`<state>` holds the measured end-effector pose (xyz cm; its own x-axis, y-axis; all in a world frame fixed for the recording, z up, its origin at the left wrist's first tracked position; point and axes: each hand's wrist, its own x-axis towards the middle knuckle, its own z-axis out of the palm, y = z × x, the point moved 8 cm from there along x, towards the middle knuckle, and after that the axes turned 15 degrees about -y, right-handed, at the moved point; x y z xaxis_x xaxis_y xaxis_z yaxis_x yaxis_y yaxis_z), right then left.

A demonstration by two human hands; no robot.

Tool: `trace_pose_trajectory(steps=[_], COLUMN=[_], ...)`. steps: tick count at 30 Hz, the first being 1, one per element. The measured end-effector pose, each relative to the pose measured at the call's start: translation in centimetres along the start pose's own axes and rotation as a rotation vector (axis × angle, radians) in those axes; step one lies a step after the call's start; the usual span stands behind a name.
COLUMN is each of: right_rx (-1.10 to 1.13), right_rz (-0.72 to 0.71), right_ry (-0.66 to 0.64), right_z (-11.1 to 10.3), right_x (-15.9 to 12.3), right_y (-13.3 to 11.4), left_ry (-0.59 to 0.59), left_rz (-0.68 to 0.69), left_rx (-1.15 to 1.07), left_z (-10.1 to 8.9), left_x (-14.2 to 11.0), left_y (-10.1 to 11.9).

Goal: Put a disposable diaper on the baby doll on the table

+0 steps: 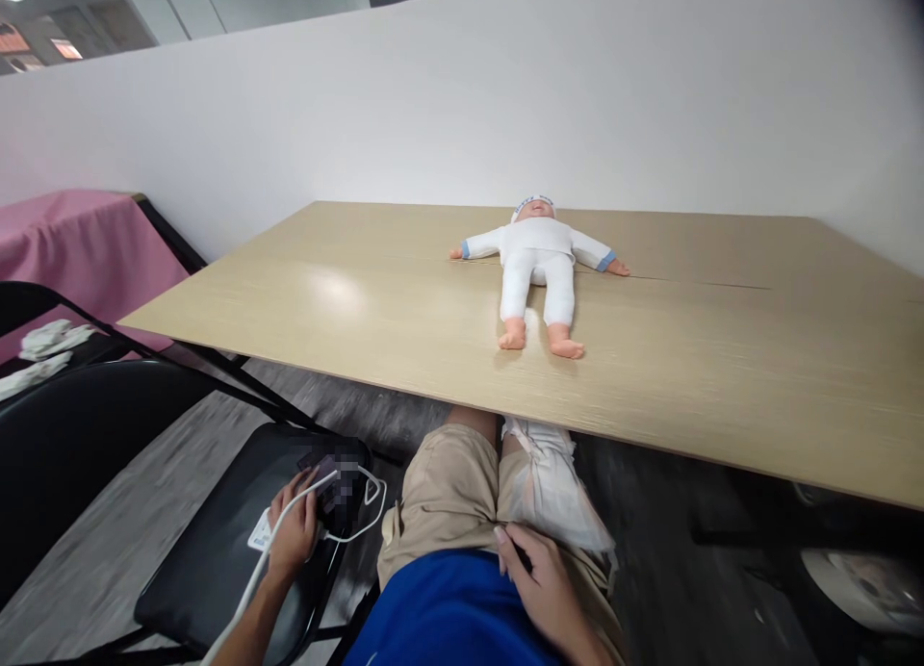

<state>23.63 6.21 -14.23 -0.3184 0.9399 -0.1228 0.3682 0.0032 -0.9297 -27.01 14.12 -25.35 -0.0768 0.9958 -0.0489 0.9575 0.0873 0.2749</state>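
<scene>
My left hand (295,522) lies over the black chair seat at the left, its fingers stretched towards a dark, blurred-out device (343,483). Under and beside the palm a flat white printed object (260,531) shows in part. A white cable (252,579) runs along the forearm and loops near the device. My right hand (534,579) rests at my lap against the blue shirt, holding nothing I can see, fingers loosely apart. On the table a baby doll (538,247) lies on its back, arms spread, in a white outfit with blue cuffs and a white printed cap.
The wood-coloured table (361,310) stands against a white partition (433,108). A crumpled white plastic bag (555,493) lies on my right thigh. Black chairs (209,541) stand at the left, with white cloth items (54,339) on one. Behind them hangs a pink cloth (87,252).
</scene>
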Motion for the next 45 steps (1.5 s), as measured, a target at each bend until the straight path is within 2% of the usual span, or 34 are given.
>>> trace_pose_trajectory(steps=[4,9,20,24,26,30,32,33,36,39,40,42,45], right_rx=[-0.003,0.011,0.031,0.04,0.044,0.029,0.018,0.008,-0.011,0.003,0.01,0.022,0.087], right_rz=[0.007,0.012,0.01,0.032,0.058,0.09,0.126,0.15,0.253,0.351,0.369,0.391,0.445], right_ry=[-0.009,-0.033,0.0,0.031,0.051,0.099,0.166,0.214,0.379,0.508,0.542,0.621,0.683], right_z=[-0.1,0.1,-0.3,-0.7,-1.1,-2.5,-4.0,-5.0,-8.3,-11.1,-11.8,-13.1,-14.0], right_x=[0.0,0.1,-0.2,-0.3,-0.5,-1.2,-2.1,-2.7,-4.8,-6.1,-6.2,-6.0,-4.6], right_y=[-0.2,0.0,-0.3,0.0,0.2,1.4,2.8,3.8,7.2,10.7,11.7,13.4,15.5], left_ry=[-0.102,-0.119,-0.186,-0.184,-0.17,0.012,0.026,-0.027,-0.318,-0.554,-0.606,-0.631,-0.654], left_rz=[0.099,0.086,0.124,0.105,0.114,0.062,0.068,0.112,0.387,0.676,0.698,0.627,0.529], left_rx=[0.031,0.043,0.04,0.043,0.022,-0.126,-0.22,-0.257,-0.321,-0.376,-0.404,-0.492,-0.651], left_z=[0.9,1.0,0.9,0.8,0.6,-1.1,-1.3,-1.0,0.2,-0.2,-0.4,-0.4,1.8], left_x=[-0.7,-0.7,-0.6,-0.5,-0.4,-1.4,-2.7,-3.4,-6.2,-8.1,-7.9,-5.9,-2.0], left_y=[1.1,1.1,1.8,1.4,1.8,4.1,6.1,7.6,13.9,22.1,24.8,30.0,37.6])
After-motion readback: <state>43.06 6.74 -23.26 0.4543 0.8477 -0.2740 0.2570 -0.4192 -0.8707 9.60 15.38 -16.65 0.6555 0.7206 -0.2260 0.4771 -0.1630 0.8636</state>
